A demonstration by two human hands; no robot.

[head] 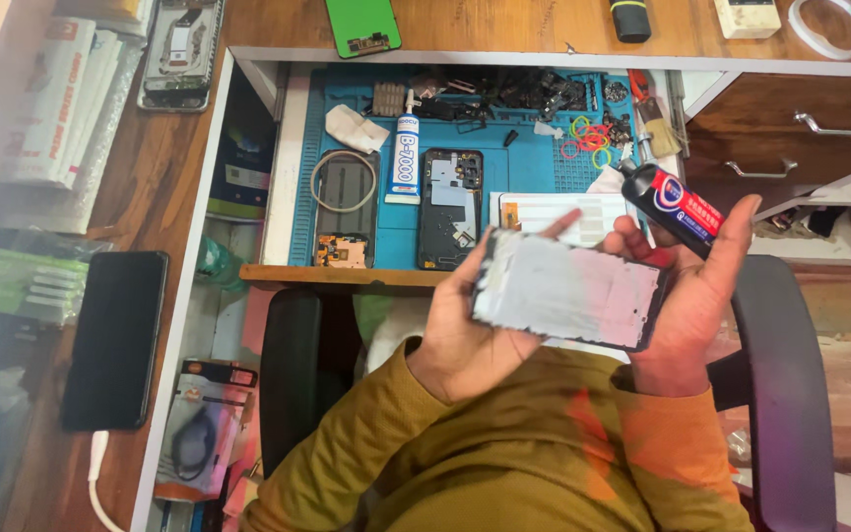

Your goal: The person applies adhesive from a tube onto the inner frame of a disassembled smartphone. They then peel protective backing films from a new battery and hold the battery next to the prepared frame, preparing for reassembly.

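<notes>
My left hand (465,340) grips the left end of a phone display panel (568,288), held flat with its silvery grey back facing up. My right hand (696,296) supports the panel's right end from beneath. The fingers of that hand also clasp a black glue tube (677,202) with a red and blue label, its nozzle pointing up and to the left. Both hands hover in front of a blue work mat (534,163) that lies in a pulled-out drawer.
On the mat lie two opened phone bodies (450,207) (345,207), a white glue tube (405,158), coloured rubber bands (588,138), a brush and small parts. A black phone (115,340) rests on the wooden desk at left. A green back cover (362,25) and a tape roll (829,25) lie beyond. Wooden drawers (819,118) stand at right.
</notes>
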